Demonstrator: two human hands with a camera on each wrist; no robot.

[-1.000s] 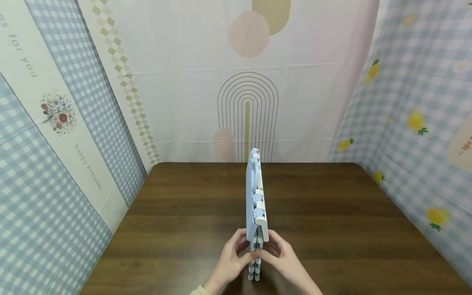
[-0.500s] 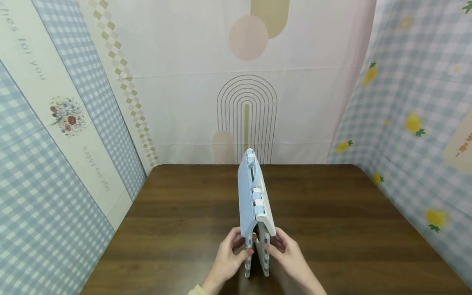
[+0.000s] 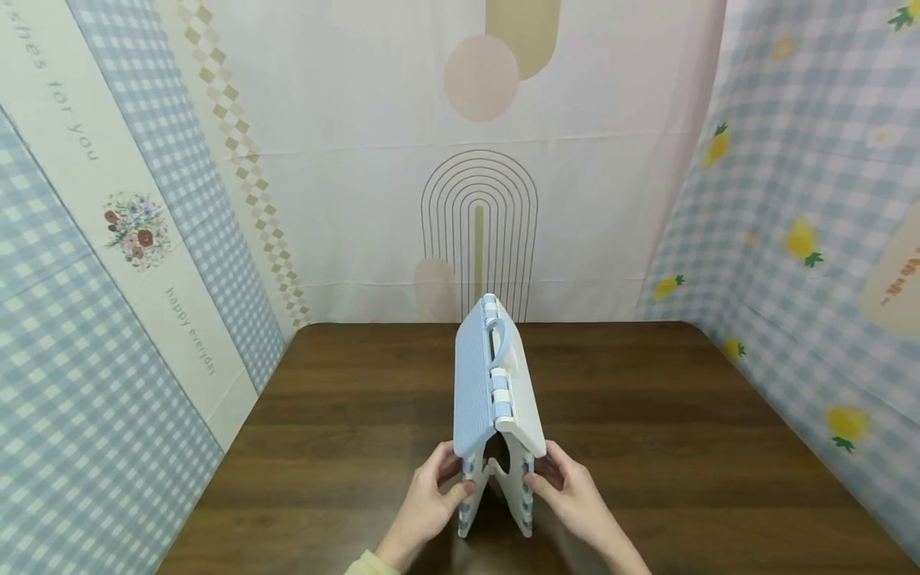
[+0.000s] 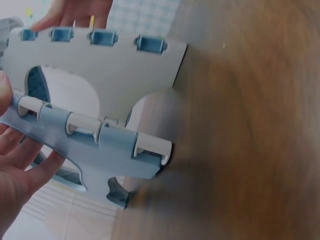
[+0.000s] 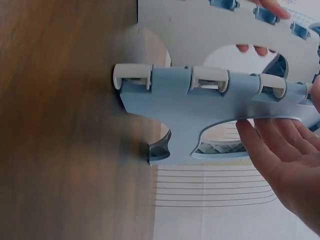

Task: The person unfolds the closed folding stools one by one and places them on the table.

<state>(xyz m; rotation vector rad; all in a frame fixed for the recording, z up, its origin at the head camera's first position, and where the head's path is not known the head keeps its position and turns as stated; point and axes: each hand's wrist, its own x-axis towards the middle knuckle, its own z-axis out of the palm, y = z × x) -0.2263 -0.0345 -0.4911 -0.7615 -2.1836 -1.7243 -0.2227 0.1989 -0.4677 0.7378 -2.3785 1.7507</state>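
On the table [image 3: 647, 415] near its front edge stands a folding stool [image 3: 492, 399], legs now splayed wider than a second ago. Left hand [image 3: 431, 499] and right hand [image 3: 571, 495] each grip a leg; unfolding appears under way

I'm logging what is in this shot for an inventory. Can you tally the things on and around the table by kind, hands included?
Folding stools: 1, the blue and white folding stool, part opened
Hands: 2, the left hand and the right hand, each with a grip on one leg panel
Tables: 1, the brown wooden table
Total: 4
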